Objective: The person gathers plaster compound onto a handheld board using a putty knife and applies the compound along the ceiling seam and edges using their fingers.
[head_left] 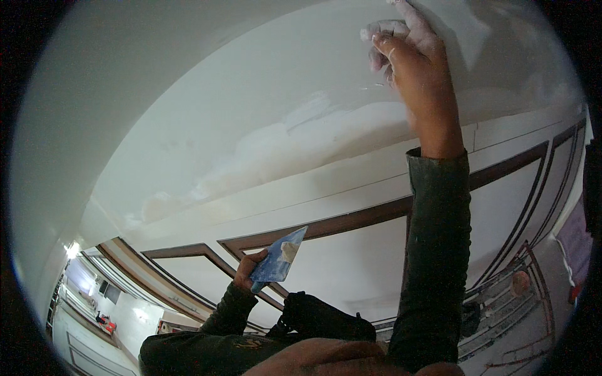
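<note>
My right hand [414,59] is raised against the pale ceiling surface [226,100]. Its index finger stretches out, the other fingers are loosely bent and apart, and white paste coats the fingertips. A whiter, smeared patch of filler [269,147] runs along the surface's edge, to the left of this hand. Lower down, my left hand [248,269] grips a blue putty knife [271,266] with a broad flat blade. A lump of whitish paste [289,251] sits on that blade. Dark sleeves cover both forearms.
Below the surface's edge is a wall with brown-framed panels [370,216]. Metal scaffolding or a rack [501,319] stands at the lower right, with a round brownish thing [520,284] by it. A brightly lit room [135,313] shows at the lower left.
</note>
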Tool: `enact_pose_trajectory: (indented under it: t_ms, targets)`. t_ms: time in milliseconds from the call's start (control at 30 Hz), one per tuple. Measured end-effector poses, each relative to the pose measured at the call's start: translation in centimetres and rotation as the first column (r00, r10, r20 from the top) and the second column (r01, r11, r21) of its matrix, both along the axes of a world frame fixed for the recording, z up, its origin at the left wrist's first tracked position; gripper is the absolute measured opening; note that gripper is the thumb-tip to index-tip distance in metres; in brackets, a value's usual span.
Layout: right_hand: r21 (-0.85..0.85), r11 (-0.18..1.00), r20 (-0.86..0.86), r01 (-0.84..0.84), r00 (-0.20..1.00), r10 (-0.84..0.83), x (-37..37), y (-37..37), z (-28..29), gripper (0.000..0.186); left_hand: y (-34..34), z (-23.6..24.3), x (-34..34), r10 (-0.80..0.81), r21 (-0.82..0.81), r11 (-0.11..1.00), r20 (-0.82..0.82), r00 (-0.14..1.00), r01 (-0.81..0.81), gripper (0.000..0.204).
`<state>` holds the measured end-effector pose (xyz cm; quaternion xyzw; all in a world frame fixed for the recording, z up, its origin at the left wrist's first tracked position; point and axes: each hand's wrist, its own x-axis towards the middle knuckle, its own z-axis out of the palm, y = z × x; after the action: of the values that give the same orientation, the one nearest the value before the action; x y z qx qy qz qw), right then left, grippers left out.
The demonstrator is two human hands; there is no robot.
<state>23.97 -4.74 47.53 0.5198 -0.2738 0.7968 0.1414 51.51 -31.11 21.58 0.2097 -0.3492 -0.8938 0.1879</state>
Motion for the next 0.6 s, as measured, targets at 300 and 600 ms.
enact_pose_trajectory:
  t_ms: [300, 600]
  targets:
    - [0.097, 0.995, 0.017, -0.007, 1.0, 0.005, 0.1, 1.3, 0.7, 0.055, 1.9, 1.4, -0.7, 0.122, -0.149, 0.983, 0.089, 0.988, -0.108, 0.026]
    - [0.216, 0.949, -0.007, 0.228, 0.973, -0.232, 0.8, 1.5, 1.0, 0.058, 1.3, 1.6, -0.7, 0.076, -0.111, 0.992, 0.104, 0.992, -0.064, 0.025]
